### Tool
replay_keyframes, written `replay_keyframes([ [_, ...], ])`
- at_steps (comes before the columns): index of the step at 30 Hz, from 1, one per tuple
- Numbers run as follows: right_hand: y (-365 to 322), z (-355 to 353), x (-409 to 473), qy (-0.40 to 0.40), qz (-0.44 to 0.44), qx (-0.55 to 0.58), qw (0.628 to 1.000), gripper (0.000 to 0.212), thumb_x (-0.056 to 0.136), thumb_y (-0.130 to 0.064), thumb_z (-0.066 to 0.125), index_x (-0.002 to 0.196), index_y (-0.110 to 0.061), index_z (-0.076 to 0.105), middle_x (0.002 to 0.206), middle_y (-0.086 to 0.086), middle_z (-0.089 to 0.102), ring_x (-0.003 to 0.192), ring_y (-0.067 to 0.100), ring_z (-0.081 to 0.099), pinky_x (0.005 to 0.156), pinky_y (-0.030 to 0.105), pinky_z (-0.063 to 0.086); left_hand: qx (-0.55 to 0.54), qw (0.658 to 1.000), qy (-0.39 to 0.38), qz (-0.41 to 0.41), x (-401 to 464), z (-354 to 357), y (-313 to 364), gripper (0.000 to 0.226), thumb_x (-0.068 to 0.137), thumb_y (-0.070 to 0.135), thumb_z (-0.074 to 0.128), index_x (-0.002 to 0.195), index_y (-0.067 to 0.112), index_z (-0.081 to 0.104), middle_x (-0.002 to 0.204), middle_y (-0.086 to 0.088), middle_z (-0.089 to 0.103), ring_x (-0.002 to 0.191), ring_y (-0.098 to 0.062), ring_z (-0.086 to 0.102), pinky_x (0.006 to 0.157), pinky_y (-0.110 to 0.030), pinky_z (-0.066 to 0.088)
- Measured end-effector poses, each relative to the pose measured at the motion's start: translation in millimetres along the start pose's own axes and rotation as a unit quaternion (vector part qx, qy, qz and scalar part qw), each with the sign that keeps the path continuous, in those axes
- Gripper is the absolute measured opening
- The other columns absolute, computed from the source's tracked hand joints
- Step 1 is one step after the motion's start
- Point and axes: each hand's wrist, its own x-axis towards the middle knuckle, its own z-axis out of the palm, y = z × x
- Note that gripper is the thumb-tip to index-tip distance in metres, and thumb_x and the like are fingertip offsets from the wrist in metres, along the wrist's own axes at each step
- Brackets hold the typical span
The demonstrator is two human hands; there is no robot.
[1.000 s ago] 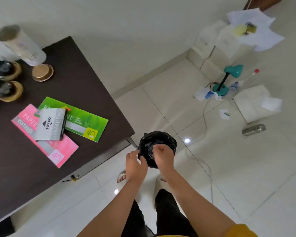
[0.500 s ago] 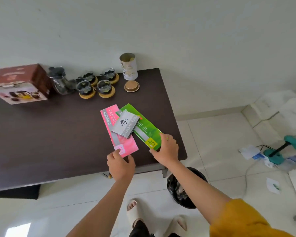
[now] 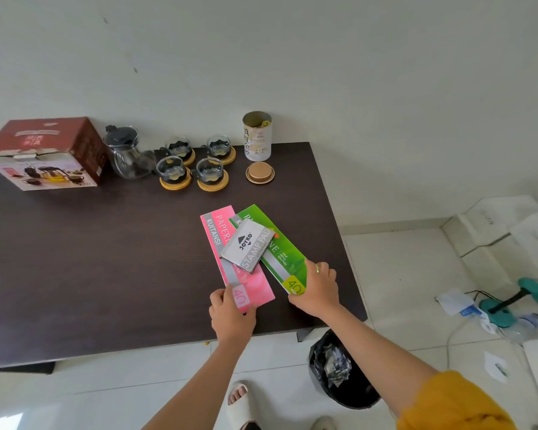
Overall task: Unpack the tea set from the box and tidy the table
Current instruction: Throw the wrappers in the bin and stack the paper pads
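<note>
Hands advanced: left hand [image 3: 232, 316] on pink booklet [image 3: 249, 290]; right hand [image 3: 319, 290] on green booklet [image 3: 281, 259]

A dark brown wood-grain counter [image 3: 75, 259] fills the middle. At ten o'clock sits a maroon box [image 3: 44, 152] with a white front panel printed with a tea-set photo. Beside it a clear glass teapot [image 3: 128, 156] has a black lid, and four clear glass cups [image 3: 196, 162] stand on yellow-tan coasters. At twelve o'clock is a cream canister [image 3: 257, 136] with dark vertical characters, and before it a gold-tan lid [image 3: 260, 173]. Centre: a pink receipt book [image 3: 252, 283] with white lettering, a green booklet [image 3: 281, 252] with a yellow corner, and a grey stamp pad box [image 3: 249, 245]. At five o'clock, a black bin [image 3: 351, 392] and a mustard-yellow sleeve [image 3: 454, 405]. A teal lamp [image 3: 516, 297] is at three o'clock on white floor tiles.
</note>
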Motion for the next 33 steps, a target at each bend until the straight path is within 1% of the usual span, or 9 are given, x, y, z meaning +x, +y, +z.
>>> replay_keyframes([
  [4,-13.0,-1.3,9.4,-0.014,0.009,0.029,0.999,0.083,0.067,-0.04,0.072,0.138,-0.022,0.033,0.131,0.007,0.034,0.12,0.029,0.033,0.094,0.04,0.041,-0.013,1.0,-0.011,0.016,5.3,-1.8,-6.8,0.065,0.073,0.028,0.075,0.13,0.016,0.045,0.12,-0.003,0.038,0.104,-0.026,0.046,0.085,-0.045,0.05],
  [13,-51.9,-6.3,29.9,-0.077,-0.014,0.026,0.997,0.079,0.072,-0.043,0.07,0.138,-0.022,0.033,0.128,0.007,0.032,0.122,0.028,0.035,0.098,0.04,0.038,-0.049,0.998,-0.032,0.029,10.4,-9.4,-10.0,0.067,0.07,0.041,0.076,0.126,0.022,0.042,0.112,0.004,0.036,0.099,-0.019,0.051,0.076,-0.038,0.053],
  [16,-64.0,-4.9,29.5,-0.118,-0.036,0.003,0.992,0.08,0.072,-0.05,0.071,0.138,-0.021,0.035,0.128,0.007,0.033,0.123,0.028,0.035,0.097,0.041,0.04,-0.065,0.996,-0.043,0.053,9.4,-12.7,-15.0,0.063,0.072,0.032,0.073,0.127,0.022,0.043,0.113,0.005,0.036,0.097,-0.016,0.053,0.075,-0.032,0.052],
  [18,-69.7,-0.8,26.1,-0.137,-0.054,-0.022,0.989,0.085,0.072,-0.058,0.07,0.139,-0.02,0.035,0.13,0.008,0.034,0.124,0.028,0.033,0.098,0.043,0.04,-0.086,0.993,-0.043,0.071,8.4,-12.8,-20.9,0.063,0.076,0.021,0.065,0.135,0.019,0.042,0.116,0.005,0.037,0.098,-0.016,0.055,0.079,-0.032,0.052],
  [20,-74.1,6.0,20.9,-0.13,-0.067,-0.035,0.989,0.082,0.075,-0.059,0.068,0.14,-0.021,0.036,0.13,0.008,0.036,0.125,0.028,0.034,0.097,0.043,0.04,-0.11,0.991,-0.036,0.073,7.1,-13.5,-22.6,0.058,0.085,0.015,0.059,0.14,0.014,0.04,0.117,0.005,0.037,0.099,-0.014,0.055,0.08,-0.029,0.051],
  [23,-77.5,17.3,12.8,-0.089,-0.07,-0.023,0.993,0.067,0.081,-0.044,0.07,0.137,-0.021,0.042,0.13,0.007,0.038,0.123,0.027,0.039,0.094,0.042,0.043,-0.113,0.991,-0.023,0.071,7.1,-16.9,-18.4,0.047,0.095,0.023,0.051,0.14,0.014,0.041,0.115,0.005,0.039,0.097,-0.01,0.055,0.074,-0.024,0.047],
  [27,-79.2,28.5,2.7,-0.062,-0.046,0.044,0.996,0.065,0.076,-0.032,0.078,0.131,-0.02,0.047,0.125,0.005,0.041,0.118,0.024,0.044,0.089,0.039,0.049,-0.089,0.99,-0.027,0.102,9.0,-17.6,-21.7,0.05,0.092,0.018,0.056,0.14,0.015,0.042,0.113,0.003,0.041,0.091,-0.009,0.055,0.073,-0.021,0.047],
  [31,-77.1,33.3,-3.3,-0.052,-0.023,0.084,0.995,0.074,0.065,-0.034,0.085,0.127,-0.018,0.047,0.121,0.004,0.046,0.114,0.023,0.049,0.089,0.042,0.049,-0.097,0.987,-0.042,0.121,6.9,-19.6,-24.5,0.053,0.087,0.007,0.057,0.137,0.015,0.044,0.109,0.002,0.04,0.088,-0.008,0.052,0.077,-0.024,0.05],
  [33,-75.3,33.1,-3.5,-0.063,-0.019,0.095,0.993,0.072,0.063,-0.034,0.086,0.124,-0.018,0.051,0.117,0.003,0.047,0.111,0.023,0.051,0.089,0.042,0.049,-0.099,0.986,-0.052,0.126,6.2,-20.9,-24.6,0.055,0.086,0.006,0.057,0.138,0.013,0.042,0.109,0.003,0.039,0.087,-0.005,0.051,0.076,-0.019,0.045],
])
